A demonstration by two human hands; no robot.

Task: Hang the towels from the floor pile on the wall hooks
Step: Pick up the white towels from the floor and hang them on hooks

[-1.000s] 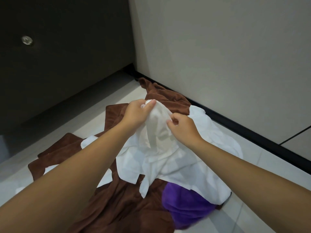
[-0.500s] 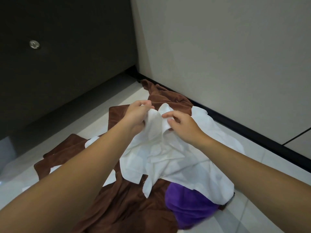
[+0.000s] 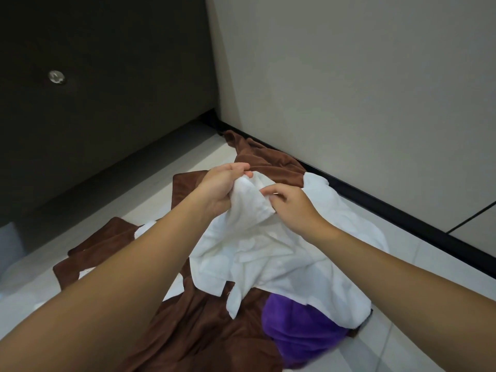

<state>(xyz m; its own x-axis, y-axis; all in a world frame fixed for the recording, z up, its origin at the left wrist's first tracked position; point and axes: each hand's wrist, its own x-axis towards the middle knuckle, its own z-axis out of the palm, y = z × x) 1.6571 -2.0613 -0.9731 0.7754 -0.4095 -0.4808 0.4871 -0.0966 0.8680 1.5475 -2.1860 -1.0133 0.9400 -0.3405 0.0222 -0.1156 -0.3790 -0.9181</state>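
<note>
- White towel (image 3: pixel 268 253): the left hand (image 3: pixel 217 191) has its fingers curled round a raised bunch of it, with thumb and fingers closed at the top of the bunch.
- The right hand (image 3: pixel 292 208), just beside the left, pinches the same fold with bent fingertips. Both hands hold only this cloth.
- The held part is lifted a little, on the near side of the black skirting (image 3: pixel 375 208). The rest of the towel lies on the pile, and its far edge comes close to the skirting.
- A brown towel (image 3: pixel 188 331) lies under it and spreads over the floor (image 3: pixel 402 291) away from the skirting. A purple towel (image 3: pixel 300 328) shows from under the white one's near edge, further from the skirting.
- No hook is in view above the skirting, only the plain wall (image 3: pixel 349 89).
- The step, as I judge it, is to find an edge or corner of the white towel before lifting.
- To do it well, the hands should slide apart along one hem until the cloth opens. Then they should lift straight up, so that the folds do not drag the brown and purple towels along.
- Half a second ago the cloth stood in a small peak between the hands. Now it is gathered into one rounded fold, and the right hand's fingertips sit closer to the left hand.
</note>
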